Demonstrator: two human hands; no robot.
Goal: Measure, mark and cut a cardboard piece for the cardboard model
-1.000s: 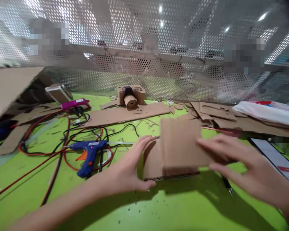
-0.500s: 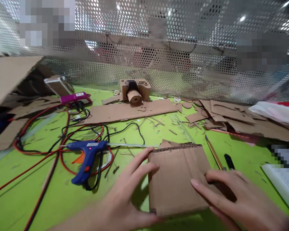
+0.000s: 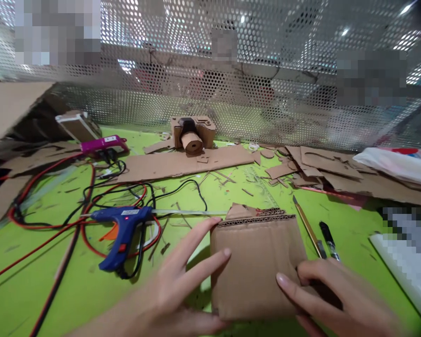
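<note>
Grasped from both sides, the cardboard piece [image 3: 252, 267] lies in front of us at the green table's [image 3: 17, 304] near side, our left hand [image 3: 171, 285] spanning its left edge and our right hand [image 3: 340, 285] holding its right edge, one fingertip on the face. We seem to be steadying and aligning it, and the next move calls for even support. Around us, the blue glue gun [image 3: 122, 234], its stick [image 3: 182, 212] reaching toward our left forefinger, and cables [image 3: 55, 283] crowd the left, while the knife [image 3: 308, 227] and black marker [image 3: 328, 238] lie just beyond our right hand.
</note>
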